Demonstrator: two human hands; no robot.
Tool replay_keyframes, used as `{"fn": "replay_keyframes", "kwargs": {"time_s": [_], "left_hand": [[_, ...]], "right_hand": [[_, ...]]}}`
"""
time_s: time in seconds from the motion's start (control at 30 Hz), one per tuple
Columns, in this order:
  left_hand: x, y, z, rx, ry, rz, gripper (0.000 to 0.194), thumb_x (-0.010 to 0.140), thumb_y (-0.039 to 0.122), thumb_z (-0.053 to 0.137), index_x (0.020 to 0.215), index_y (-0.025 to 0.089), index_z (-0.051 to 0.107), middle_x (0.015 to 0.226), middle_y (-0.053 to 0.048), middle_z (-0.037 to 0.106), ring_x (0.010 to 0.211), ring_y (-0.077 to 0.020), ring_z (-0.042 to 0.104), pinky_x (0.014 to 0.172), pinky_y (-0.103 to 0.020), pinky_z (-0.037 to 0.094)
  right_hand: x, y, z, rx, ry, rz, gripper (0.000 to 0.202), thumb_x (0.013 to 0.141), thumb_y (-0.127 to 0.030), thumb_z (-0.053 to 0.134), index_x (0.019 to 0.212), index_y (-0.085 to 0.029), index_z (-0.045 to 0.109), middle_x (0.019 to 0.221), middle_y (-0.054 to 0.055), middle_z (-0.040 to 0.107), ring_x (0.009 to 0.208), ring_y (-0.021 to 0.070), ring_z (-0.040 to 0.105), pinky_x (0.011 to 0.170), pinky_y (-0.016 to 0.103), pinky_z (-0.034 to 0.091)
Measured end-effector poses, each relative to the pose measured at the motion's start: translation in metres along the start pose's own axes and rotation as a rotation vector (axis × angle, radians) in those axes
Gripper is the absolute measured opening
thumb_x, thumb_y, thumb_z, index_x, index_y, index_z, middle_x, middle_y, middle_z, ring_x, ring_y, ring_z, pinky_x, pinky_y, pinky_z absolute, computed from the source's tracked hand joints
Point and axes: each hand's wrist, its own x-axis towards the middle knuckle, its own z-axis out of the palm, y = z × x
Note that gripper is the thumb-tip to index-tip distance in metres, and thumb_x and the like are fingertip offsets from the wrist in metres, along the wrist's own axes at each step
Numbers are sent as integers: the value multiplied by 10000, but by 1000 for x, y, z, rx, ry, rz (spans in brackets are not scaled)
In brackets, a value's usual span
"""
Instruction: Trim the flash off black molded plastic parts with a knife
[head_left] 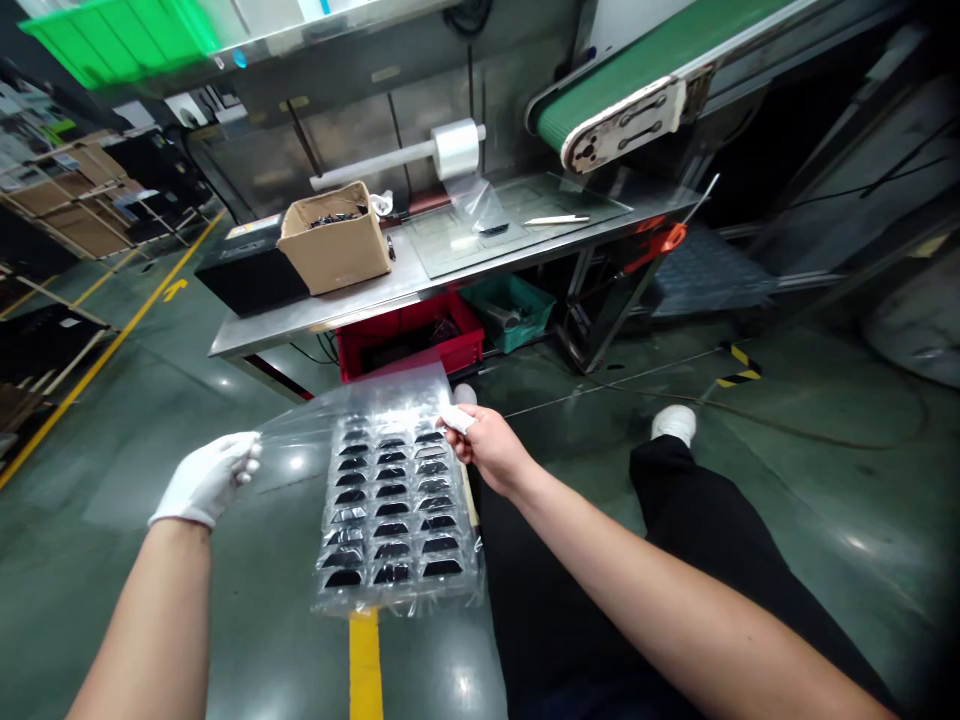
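Observation:
My left hand (204, 480), in a white glove, is closed on one edge of a clear plastic bag (304, 425) and draws it out to the left. A clear blister tray (403, 512) with rows of small black parts is inside or under the shiny film; where the film ends is hard to see. At the tray's upper right corner my right hand (489, 448), with a white cover on its thumb, pinches the bag's other side. Whether those fingers also grip the tray is hidden. Both tray and bag are above the floor, in front of the bench.
On the metal bench (247, 330) stand a cardboard box (337, 255) of black parts, a black box (251, 265) and a film roll (456, 150). Beneath are a red crate (469, 345) and a teal crate (529, 318). A green conveyor (645, 70) overhangs at right.

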Motion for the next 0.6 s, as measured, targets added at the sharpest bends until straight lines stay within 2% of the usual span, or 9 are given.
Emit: {"fn": "replay_keyframes", "kwargs": {"time_s": [0.13,0.23,0.4,0.6], "left_hand": [[10,22,1,-26,-4,23,156,948,219,718,1066,127,675,869,-2,649,626,-87,566,504,-186,463],[11,26,0,-28,-26,20,190,936,229,735,1087,131,675,883,-4,655,636,-92,573,515,-194,477],[2,3,-7,-12,-64,-5,227,902,264,756,1077,135,692,858,-7,658,621,-89,559,503,-183,442],[-15,-27,-10,22,-89,-58,461,679,394,880,1039,153,723,801,-6,669,593,-108,547,506,-210,450]], "right_hand": [[4,-10,-3,7,4,-17,274,784,-425,733,849,-158,737,644,-25,559,518,70,368,481,242,219],[0,-8,-7,12,14,-8,272,776,-422,738,842,-159,745,637,-23,557,517,74,367,476,244,214],[-17,9,-14,14,31,44,254,777,-405,731,819,-154,741,613,-23,548,499,73,361,471,243,210],[-32,26,-19,2,48,96,246,805,-414,711,816,-168,715,615,-37,528,491,63,353,468,230,206]]}}
